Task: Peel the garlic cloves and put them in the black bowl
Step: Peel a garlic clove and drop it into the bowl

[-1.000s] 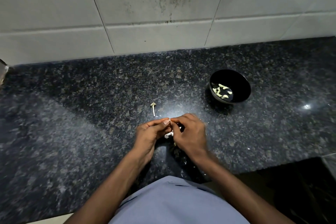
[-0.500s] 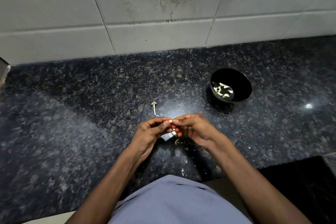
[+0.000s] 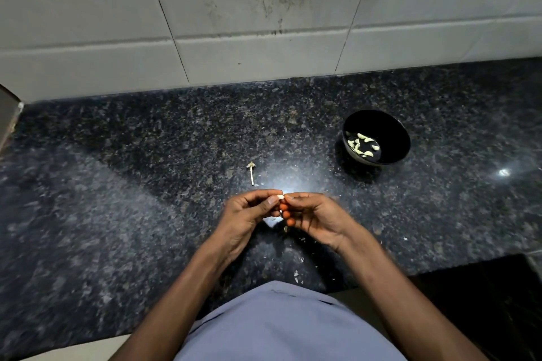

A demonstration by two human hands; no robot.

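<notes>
Both hands meet in the middle, low over the counter. Left hand (image 3: 249, 214) and right hand (image 3: 311, 217) each pinch one small white garlic clove (image 3: 281, 197) between thumb and fingertip, one at each end, likely so the thin skin can be pulled off. Just under the hands lie little white bits of peel (image 3: 296, 274), so the mess drops in one spot. Up and to the right of the right hand sits the round black bowl (image 3: 390, 129), holding pale peeled cloves (image 3: 362, 145), close enough to reach. Beyond the left hand lies a dry garlic stalk (image 3: 251, 173) on the dark speckled stone counter (image 3: 117, 184).
</notes>
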